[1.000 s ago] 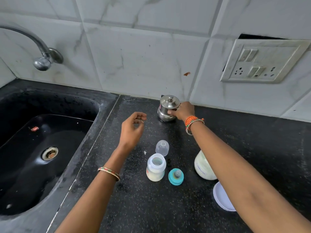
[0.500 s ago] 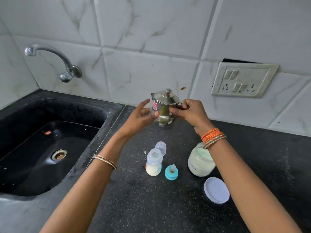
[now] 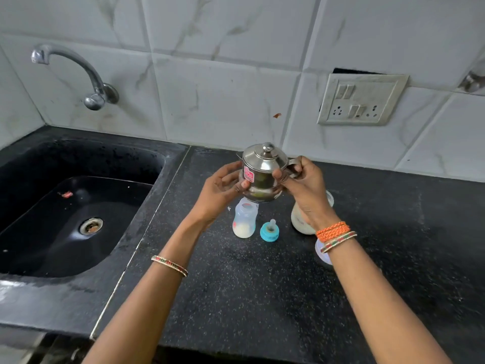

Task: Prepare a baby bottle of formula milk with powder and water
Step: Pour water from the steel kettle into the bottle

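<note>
A small steel pot [image 3: 262,174] with a knobbed lid and a pink sticker is held in the air over the black counter. My right hand [image 3: 301,185] grips its handle on the right side. My left hand [image 3: 223,185] cups its left side with the fingers against the body. Right below it stands the open baby bottle [image 3: 244,219] with white powder in its base. The teal ring with its teat [image 3: 269,231] lies beside the bottle. The open jar of formula powder [image 3: 301,219] stands behind my right wrist, partly hidden.
The jar's white lid [image 3: 323,254] lies on the counter [image 3: 262,298] under my right forearm. A black sink [image 3: 65,219] with a steel tap [image 3: 78,72] fills the left. A switch and socket plate [image 3: 362,99] sits on the tiled wall.
My right hand has lifted the steel pot off the back of the counter and brought it toward me over the bottle. My left hand has come up against its side.
</note>
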Tool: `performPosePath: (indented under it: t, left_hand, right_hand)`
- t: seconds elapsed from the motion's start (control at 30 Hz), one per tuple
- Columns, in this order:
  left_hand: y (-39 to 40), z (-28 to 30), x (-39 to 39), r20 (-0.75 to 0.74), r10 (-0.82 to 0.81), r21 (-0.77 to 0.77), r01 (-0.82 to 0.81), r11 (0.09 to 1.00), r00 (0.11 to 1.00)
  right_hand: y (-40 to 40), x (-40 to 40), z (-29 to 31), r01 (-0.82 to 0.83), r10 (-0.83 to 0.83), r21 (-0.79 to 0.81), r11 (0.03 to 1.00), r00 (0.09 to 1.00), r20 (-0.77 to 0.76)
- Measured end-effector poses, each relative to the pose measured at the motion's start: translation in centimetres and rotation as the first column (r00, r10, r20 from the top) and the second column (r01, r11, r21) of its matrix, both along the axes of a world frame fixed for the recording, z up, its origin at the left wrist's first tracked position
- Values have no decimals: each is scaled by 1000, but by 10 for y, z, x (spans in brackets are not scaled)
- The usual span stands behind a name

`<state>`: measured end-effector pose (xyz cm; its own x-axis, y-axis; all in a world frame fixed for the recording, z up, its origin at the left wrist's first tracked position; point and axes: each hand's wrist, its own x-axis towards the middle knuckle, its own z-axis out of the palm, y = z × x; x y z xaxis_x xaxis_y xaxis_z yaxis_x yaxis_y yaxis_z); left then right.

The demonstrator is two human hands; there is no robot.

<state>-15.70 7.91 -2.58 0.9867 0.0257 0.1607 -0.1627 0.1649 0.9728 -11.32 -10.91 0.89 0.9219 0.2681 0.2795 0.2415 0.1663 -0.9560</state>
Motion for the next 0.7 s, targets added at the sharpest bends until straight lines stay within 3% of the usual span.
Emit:
performPosePath:
  t: [0.17,0.27,0.5,0.7]
  left_hand:
    - [12,-50,-7,-129,32,376,19,926,991]
    - [6,-75,-4,-236,48,504,80,860,971]
    - [-12,-77,5,-67,165,478,-113,871,984]
    - [10,-63,5,102,233,515,-252,820,967]
  right_hand:
    - [-24,-1,7,34,-32,-122,992,999,20]
    - [-35,1,8,63,-58,-234,970,998,28]
    - [-37,4,4,86,-41,-535,840,995,94]
    - [-29,13,11,78,0,-648,757,993,120]
